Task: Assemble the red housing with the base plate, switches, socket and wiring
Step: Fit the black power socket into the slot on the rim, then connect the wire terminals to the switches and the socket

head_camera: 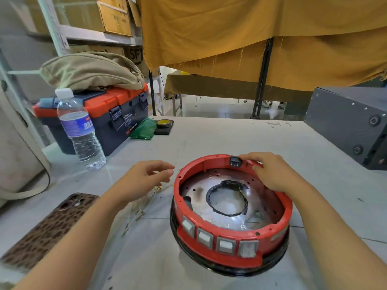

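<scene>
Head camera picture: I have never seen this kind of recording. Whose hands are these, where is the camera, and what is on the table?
The camera sits on a person's head, looking down at their own bare hands. On the white table lies a red housing with a metal base plate inside and four switches along its near wall. The right hand grips the far rim beside a black socket. The left hand hovers, holding nothing, over thin wires. Further left: a phone, a water bottle, a toolbox.

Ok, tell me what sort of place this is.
Probably a workshop or warehouse work area: a toolbox on the worktable, stacked cardboard boxes on shelving behind, and a half-assembled red housing.
</scene>
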### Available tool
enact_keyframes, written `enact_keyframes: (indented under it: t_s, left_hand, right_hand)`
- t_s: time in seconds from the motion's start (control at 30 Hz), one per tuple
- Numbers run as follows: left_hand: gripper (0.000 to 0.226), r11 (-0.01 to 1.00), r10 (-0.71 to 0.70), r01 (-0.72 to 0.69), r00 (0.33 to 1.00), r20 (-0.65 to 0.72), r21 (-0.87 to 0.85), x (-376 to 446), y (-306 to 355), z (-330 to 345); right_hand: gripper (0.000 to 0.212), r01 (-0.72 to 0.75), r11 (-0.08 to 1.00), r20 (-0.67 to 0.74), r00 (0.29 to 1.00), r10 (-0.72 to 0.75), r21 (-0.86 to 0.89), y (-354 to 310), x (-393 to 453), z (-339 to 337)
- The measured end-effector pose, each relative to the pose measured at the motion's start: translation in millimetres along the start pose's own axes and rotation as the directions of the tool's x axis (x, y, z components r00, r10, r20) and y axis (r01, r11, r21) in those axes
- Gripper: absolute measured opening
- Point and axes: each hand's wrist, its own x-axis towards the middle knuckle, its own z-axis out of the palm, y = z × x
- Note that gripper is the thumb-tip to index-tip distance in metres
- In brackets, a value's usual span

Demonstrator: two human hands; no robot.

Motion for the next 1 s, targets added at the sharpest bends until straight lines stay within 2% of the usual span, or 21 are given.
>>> enact_keyframes:
  t_s: [0.13, 0.23, 0.3, 0.37, 0.43, 0.53, 0.63, 0.7, 0.77, 0.9, 1.0]
  left_hand:
    - [0.019, 0.994, 0.02, -0.014, 0.998, 0.061, -0.109, -1.9, 8.6, 13.0]
    - [0.02, 0.979, 0.036, -0.027, 0.999, 0.04, -0.204, -0.9, 11.2, 18.2]
    - [0.02, 0.972, 0.028, -0.02, 0.999, 0.031, -0.236, 1.2, 10.9, 19.5]
    - [0.021, 0.964, 0.011, -0.003, 1.0, 0.029, -0.265, 3.8, 10.3, 20.5]
    - [0.022, 0.961, 0.003, 0.003, 1.0, 0.022, -0.275, 8.0, 9.0, 21.8]
    - [0.022, 0.958, 0.019, -0.005, 0.999, 0.044, -0.287, 10.8, 6.4, 22.8]
    - [0.02, 0.952, 0.022, -0.028, 0.999, -0.023, -0.305, 8.9, -5.7, 11.7]
    - [0.015, 0.973, -0.023, -0.017, 0.985, -0.17, -0.231, 8.0, -16.9, -0.7]
    - [0.013, 0.996, -0.067, 0.049, 0.957, -0.284, -0.07, 7.8, -27.1, -7.7]
    - [0.007, 0.955, -0.054, 0.112, 0.976, -0.212, 0.273, 9.5, -33.2, -3.9]
    - [0.005, 0.93, -0.043, 0.096, 0.987, -0.154, 0.355, 10.4, -33.9, -2.3]
  right_hand:
    - [0.049, -0.018, 1.0, 0.032, 0.999, 0.018, 0.004, -0.9, -5.7, -1.9]
    - [0.049, -0.025, 0.999, 0.06, 0.998, 0.024, 0.019, 4.3, -8.1, -3.9]
    - [0.051, -0.028, 0.992, 0.041, 0.999, 0.023, 0.125, 8.6, -9.6, -2.5]
    - [0.053, -0.06, 0.927, 0.053, 0.998, 0.043, 0.371, 13.7, -12.6, -1.0]
    - [0.052, -0.115, 0.805, 0.094, 0.993, 0.074, 0.582, 18.0, -14.0, 0.4]
    - [0.043, -0.171, 0.676, 0.094, 0.984, 0.149, 0.717, 21.2, -13.9, 1.8]
    - [0.041, -0.174, 0.636, 0.077, 0.981, 0.177, 0.751, 20.0, -15.1, 4.5]
    - [0.041, -0.165, 0.654, 0.056, 0.981, 0.184, 0.738, 19.5, -14.4, 4.1]
    - [0.041, -0.163, 0.664, 0.045, 0.981, 0.191, 0.729, 19.6, -13.6, 4.0]
    - [0.042, -0.167, 0.673, 0.037, 0.978, 0.203, 0.72, 20.2, -13.9, 5.4]
    - [0.041, -0.163, 0.693, 0.032, 0.98, 0.199, 0.702, 21.6, -13.3, 5.9]
